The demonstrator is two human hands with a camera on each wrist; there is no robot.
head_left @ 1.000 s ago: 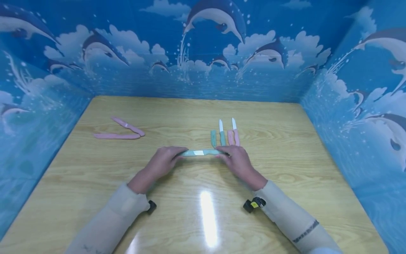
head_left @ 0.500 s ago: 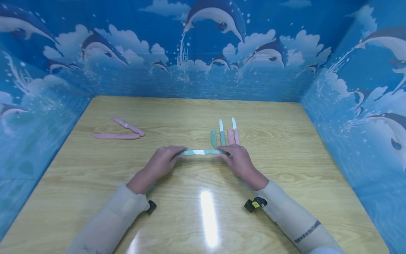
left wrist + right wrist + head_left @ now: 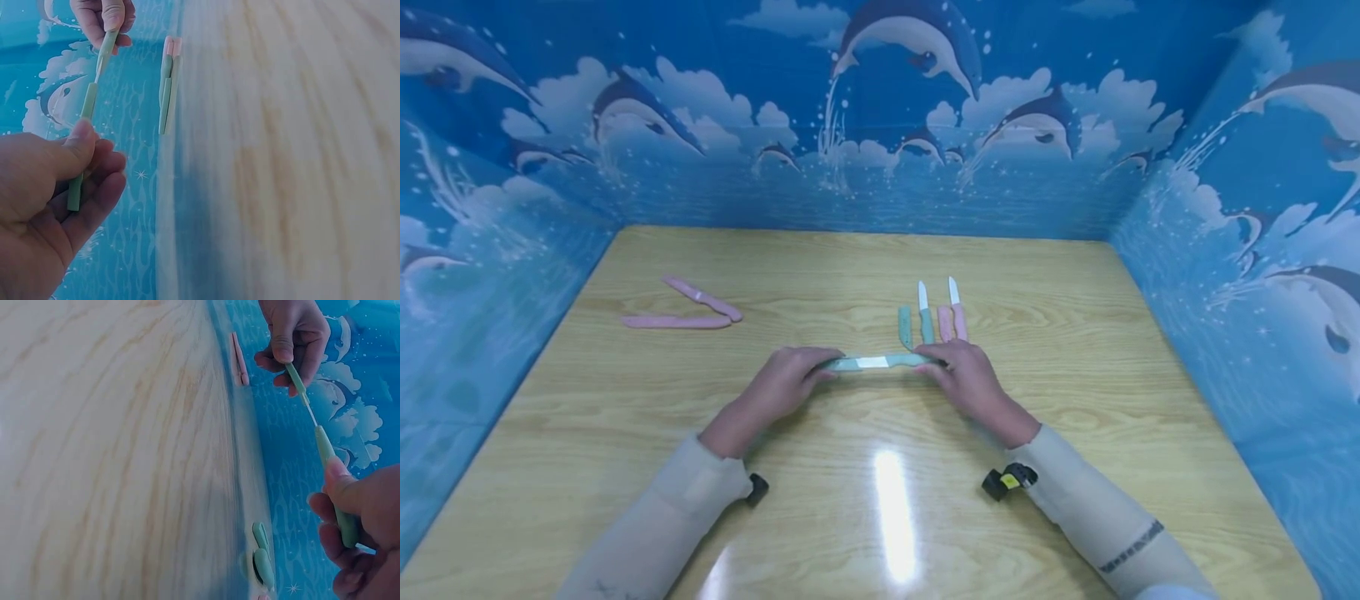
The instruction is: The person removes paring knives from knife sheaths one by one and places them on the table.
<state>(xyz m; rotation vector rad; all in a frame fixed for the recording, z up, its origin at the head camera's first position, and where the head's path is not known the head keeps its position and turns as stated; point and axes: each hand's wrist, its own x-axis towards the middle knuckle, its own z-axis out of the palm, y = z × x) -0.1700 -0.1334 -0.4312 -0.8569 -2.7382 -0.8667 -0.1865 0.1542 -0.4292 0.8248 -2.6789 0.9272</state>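
Between the two hands is a green paring knife (image 3: 904,360), lying sideways. My left hand (image 3: 781,383) pinches its green sheath (image 3: 89,101) between thumb and fingers. On the other end, my right hand (image 3: 966,379) grips the green handle (image 3: 325,445). A short strip of pale blade (image 3: 872,362) shows between sheath and handle; the blade's tip is hidden in the sheath. Just beyond the right hand lie another green sheath (image 3: 905,325), a bare green-handled knife (image 3: 925,312), a pink sheath (image 3: 944,323) and a bare pink-handled knife (image 3: 957,308).
At the left of the wooden table (image 3: 820,500), two long pink pieces, an upper one (image 3: 700,297) and a lower one (image 3: 676,322), form a V; they look like knives in sheaths. A blue dolphin-print cloth (image 3: 865,192) walls the table's back and sides.
My right hand has shifted slightly to the right, and the strip of blade between sheath and handle is a little longer. The left hand has hardly moved.
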